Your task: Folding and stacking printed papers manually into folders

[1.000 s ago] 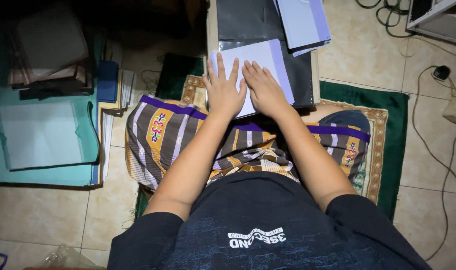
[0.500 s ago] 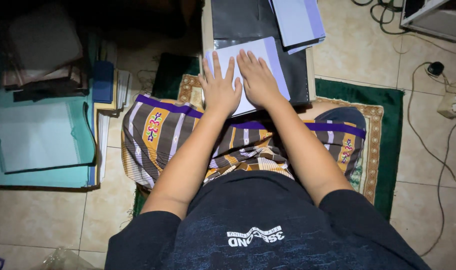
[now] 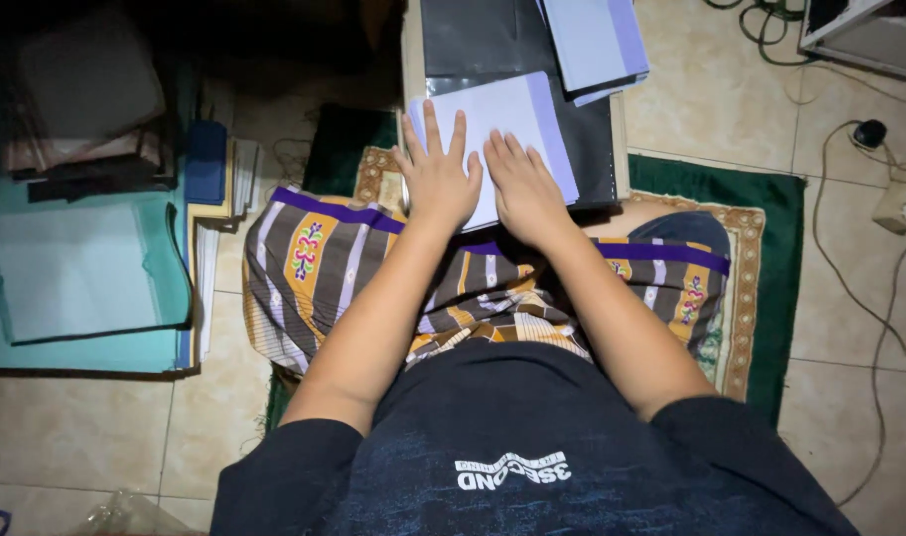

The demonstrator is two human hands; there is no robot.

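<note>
A pale lavender booklet [image 3: 517, 119] is seen lying on a dark grey sheet [image 3: 492, 40], which is carried by a low wooden surface [image 3: 411, 60] in front of the seated person. The booklet is placed at the near edge of the surface, its near end covered by both hands.

The left hand [image 3: 436, 179] is laid flat on the near left corner of the booklet, fingers spread apart and stretched forward; nothing is clamped in its grip. The right hand [image 3: 525, 189] is pressed flat just beside it, on the near middle of the booklet, fingers held together and extended; nothing is enclosed by it either. The two hands are nearly touching at the thumbs.

A second stack of lavender booklets [image 3: 597, 45] is seen at the far right corner of the surface, partly overhanging its right edge and lying apart from the first booklet.

The person's lap is covered by a striped patterned cloth [image 3: 324, 263], and a green mat [image 3: 761, 268] with a patterned border is spread on the tiled floor [image 3: 75, 437] beneath. On the floor to the left, a teal folder [image 3: 75, 278] with a pale sheet on it is laid beside stacked papers [image 3: 214, 199]. Cables [image 3: 850, 228] are strung over the floor to the right.
</note>
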